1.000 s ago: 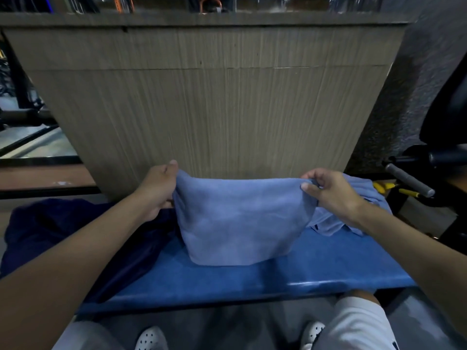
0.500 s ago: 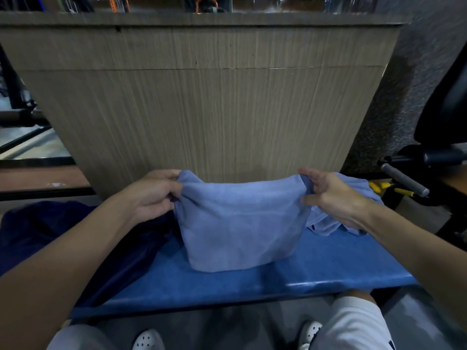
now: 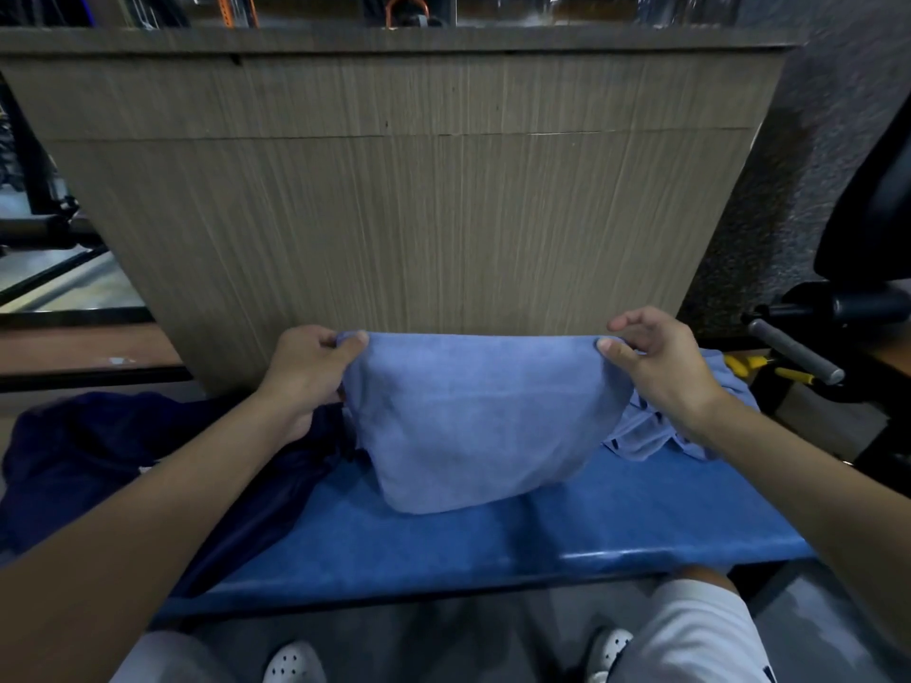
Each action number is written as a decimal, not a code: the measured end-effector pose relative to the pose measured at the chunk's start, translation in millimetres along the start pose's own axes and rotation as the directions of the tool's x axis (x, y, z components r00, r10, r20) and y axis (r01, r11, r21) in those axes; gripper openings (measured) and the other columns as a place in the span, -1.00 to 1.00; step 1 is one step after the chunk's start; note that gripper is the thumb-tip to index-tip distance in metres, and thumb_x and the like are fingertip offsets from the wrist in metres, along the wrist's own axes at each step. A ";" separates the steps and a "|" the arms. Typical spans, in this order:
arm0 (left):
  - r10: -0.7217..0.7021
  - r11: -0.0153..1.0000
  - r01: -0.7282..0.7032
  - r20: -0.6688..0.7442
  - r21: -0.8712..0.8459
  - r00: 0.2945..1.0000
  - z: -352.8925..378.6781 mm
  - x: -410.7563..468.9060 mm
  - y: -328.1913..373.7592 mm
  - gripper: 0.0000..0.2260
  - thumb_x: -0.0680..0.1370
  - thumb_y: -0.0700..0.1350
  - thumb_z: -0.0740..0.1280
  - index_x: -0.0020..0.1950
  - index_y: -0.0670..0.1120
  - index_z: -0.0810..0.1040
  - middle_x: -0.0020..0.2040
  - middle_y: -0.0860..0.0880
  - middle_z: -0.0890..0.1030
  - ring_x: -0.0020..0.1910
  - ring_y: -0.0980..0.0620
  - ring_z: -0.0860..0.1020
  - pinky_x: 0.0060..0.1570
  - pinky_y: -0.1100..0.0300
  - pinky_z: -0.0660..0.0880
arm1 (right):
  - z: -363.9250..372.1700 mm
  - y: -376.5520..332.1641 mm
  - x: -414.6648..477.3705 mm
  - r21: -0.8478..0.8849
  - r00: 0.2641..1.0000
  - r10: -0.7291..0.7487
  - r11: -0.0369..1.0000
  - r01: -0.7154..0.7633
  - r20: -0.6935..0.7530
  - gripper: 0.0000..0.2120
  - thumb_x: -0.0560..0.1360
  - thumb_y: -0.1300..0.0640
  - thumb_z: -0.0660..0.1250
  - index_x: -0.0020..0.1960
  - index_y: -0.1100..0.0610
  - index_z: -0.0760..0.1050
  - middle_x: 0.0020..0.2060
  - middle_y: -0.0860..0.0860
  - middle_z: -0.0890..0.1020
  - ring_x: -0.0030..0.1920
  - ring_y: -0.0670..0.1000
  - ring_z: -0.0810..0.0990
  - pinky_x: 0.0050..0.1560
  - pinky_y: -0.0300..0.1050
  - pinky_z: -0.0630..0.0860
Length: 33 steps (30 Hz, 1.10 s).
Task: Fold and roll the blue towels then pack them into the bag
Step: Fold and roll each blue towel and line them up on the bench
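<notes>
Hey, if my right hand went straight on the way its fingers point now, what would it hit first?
Probably the wood-grain panel behind the bench. The right hand, pinching the light blue towel by its top corner, points forward and slightly left at it; the gap is hard to judge.

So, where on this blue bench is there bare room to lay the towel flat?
The bare patch is the near strip of the blue padded bench, between the held light blue towel and the front edge. The left end is covered by dark navy fabric; a crumpled light blue towel crowds the far right corner.
</notes>
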<state>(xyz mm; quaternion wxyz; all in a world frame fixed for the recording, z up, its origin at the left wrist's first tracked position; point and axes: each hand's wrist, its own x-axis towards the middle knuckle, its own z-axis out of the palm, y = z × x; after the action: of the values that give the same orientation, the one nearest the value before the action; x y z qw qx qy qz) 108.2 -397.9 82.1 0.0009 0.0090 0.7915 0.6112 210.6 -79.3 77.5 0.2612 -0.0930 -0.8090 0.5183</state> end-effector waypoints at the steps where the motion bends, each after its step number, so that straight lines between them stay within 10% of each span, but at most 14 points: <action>1: -0.027 0.999 0.026 -0.012 -0.033 1.000 -0.1 0.0 1.5 -0.66 0.58 -0.02 0.37 0.08 -0.32 0.59 0.00 -0.26 0.65 -0.10 -0.09 0.60 -0.11 0.02 0.60 | -0.2 -1.4 0.2 0.038 1.000 0.017 0.999 -0.017 -0.020 -0.88 0.52 0.27 0.39 -0.01 0.23 0.46 -0.22 0.17 0.57 -0.20 0.01 0.46 -0.21 -0.20 0.39; 5: -0.107 0.975 0.108 0.013 -0.196 0.994 -1.2 -1.2 12.1 -0.63 0.58 0.00 0.37 0.14 -0.31 0.58 0.02 -0.20 0.66 -0.05 -0.07 0.63 -0.12 0.13 0.60 | -2.8 -4.6 3.2 0.190 0.995 0.085 0.979 -0.074 -0.053 -0.89 0.51 0.27 0.39 -0.12 0.16 0.47 -0.32 0.06 0.52 -0.31 -0.11 0.46 -0.25 -0.22 0.38; 8: -0.100 0.952 0.132 0.128 -0.275 0.987 -2.2 -0.1 18.0 -0.86 0.61 -0.21 0.32 0.08 -0.24 0.61 -0.03 -0.16 0.69 -0.11 -0.02 0.66 -0.15 0.14 0.61 | -7.2 -7.9 6.6 0.286 0.986 0.156 0.944 -0.164 0.052 -0.78 0.52 0.32 0.36 0.16 0.22 0.50 -0.15 0.04 0.63 -0.10 -0.06 0.59 -0.05 -0.19 0.50; 13: -0.013 0.929 0.088 0.207 -0.359 0.978 -3.0 -2.7 22.4 -0.64 0.53 -0.50 0.23 0.26 -0.21 0.49 0.02 -0.14 0.65 -0.05 0.00 0.63 -0.27 0.28 0.59 | -11.5 -9.9 8.6 0.215 0.982 0.120 0.965 -0.150 0.144 -0.43 0.45 0.46 0.37 0.43 0.28 0.32 0.20 0.12 0.58 0.22 0.02 0.57 0.26 -0.08 0.50; 23: 0.149 0.985 -0.147 0.015 -0.089 0.989 -5.6 -0.6 3.9 -0.81 0.57 -0.37 0.30 -0.14 -0.11 0.53 -0.25 -0.10 0.59 -0.29 0.03 0.52 -0.38 0.22 0.48 | -14.6 -0.2 9.0 -0.086 0.998 -0.018 0.996 0.013 -0.057 -0.92 0.53 0.27 0.37 0.00 0.18 0.49 -0.17 0.20 0.56 -0.16 0.05 0.51 -0.19 -0.12 0.49; 33: 0.054 0.977 0.015 0.310 -0.214 0.949 -5.5 0.7 7.3 -0.41 0.50 -0.51 0.27 0.44 -0.06 0.37 0.19 -0.09 0.60 0.14 0.04 0.60 0.00 0.26 0.56 | -18.5 1.1 8.0 0.170 0.987 0.160 0.972 -0.162 0.027 -0.95 0.56 0.28 0.32 -0.02 0.16 0.51 -0.20 0.07 0.57 -0.16 -0.03 0.50 -0.17 -0.14 0.43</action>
<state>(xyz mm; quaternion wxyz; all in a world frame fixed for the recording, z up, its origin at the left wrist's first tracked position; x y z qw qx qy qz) 107.5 -401.4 90.6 0.1217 0.1137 0.7106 0.6836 213.3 -60.9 85.1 0.2202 -0.1322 -0.7526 0.6063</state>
